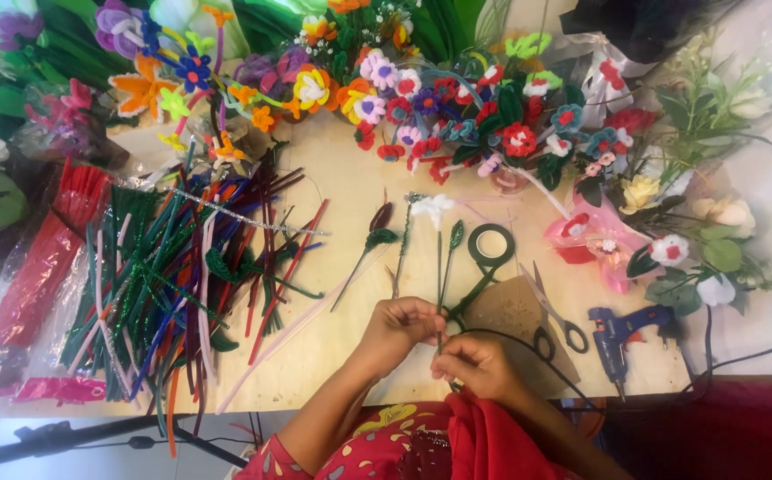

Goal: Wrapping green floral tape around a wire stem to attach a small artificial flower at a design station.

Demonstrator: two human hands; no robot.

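Head view: at the near edge of the counter (342, 169), the left hand (399, 326) and right hand (475, 363) each pinch the green flower stem (439, 267). Its white bloom points far from both grips. Scissors (553, 322) and a blue glue gun (621, 331) lie right.

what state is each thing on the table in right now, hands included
left hand: closed, pinching the green stem
right hand: closed on the stem's lower part
green stem: held upright, white flower on top
scissors: lying flat, blades shut
glue gun: lying on its side, corded
tape roll: flat, tail pulled out
pipe cleaners: loose heap
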